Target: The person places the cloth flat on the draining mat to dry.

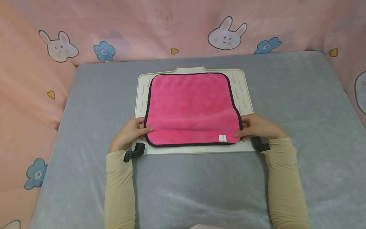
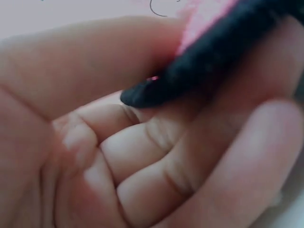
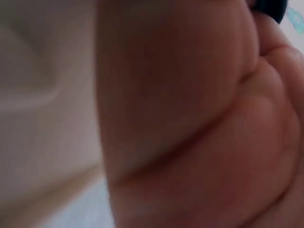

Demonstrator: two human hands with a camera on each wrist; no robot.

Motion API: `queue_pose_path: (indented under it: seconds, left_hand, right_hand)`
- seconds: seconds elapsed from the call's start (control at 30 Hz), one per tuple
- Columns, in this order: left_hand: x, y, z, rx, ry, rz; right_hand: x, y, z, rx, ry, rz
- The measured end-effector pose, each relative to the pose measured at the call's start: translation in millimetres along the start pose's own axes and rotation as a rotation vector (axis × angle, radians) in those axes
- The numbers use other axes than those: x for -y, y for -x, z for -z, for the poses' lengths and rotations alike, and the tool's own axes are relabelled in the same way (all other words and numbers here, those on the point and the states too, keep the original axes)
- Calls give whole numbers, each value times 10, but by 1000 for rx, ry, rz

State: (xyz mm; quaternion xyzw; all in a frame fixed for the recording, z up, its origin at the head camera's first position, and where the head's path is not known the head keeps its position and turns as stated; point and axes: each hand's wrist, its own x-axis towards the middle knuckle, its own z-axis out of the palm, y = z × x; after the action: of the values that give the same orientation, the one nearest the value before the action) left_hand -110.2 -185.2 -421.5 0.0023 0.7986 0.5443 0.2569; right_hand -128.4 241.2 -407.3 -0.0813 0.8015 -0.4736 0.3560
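Observation:
A pink towel (image 1: 191, 101) with black edging and a small white label (image 1: 222, 138) near its lower right corner lies spread over a cream board (image 1: 247, 92). My left hand (image 1: 130, 133) pinches the towel's left edge, thumb on top and fingers beneath. In the left wrist view the black edging (image 2: 204, 59) runs between thumb and curled fingers. On the other side my right hand (image 1: 258, 126) grips the right edge near the label, its thumb over the cloth. The right wrist view is mostly palm (image 3: 213, 133), with a bit of dark edging at the top.
Beneath the board is a table with a grey cloth (image 1: 200, 184). A pink curtain (image 1: 137, 28) with rabbits and flowers hangs behind it and at both sides. Black wrist mounts (image 1: 134, 152) sit at both cuffs, over the board's lower corners.

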Motion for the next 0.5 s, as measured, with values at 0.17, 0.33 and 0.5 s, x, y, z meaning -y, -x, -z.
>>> queue_pose_path:
  seconds: [0.17,0.33,0.5]
  left_hand:
    - [-54,-47,-10,-34,5,-2]
    - [-116,-165,18,-145,90,39]
    - [-208,-349,97,-201,100,24]
  right_hand:
    - [-19,-18,93,-76,-39,-32]
    - [20,-138,242,-163,-29,-35]
    - [99,-342,392,-206,-52,-18]
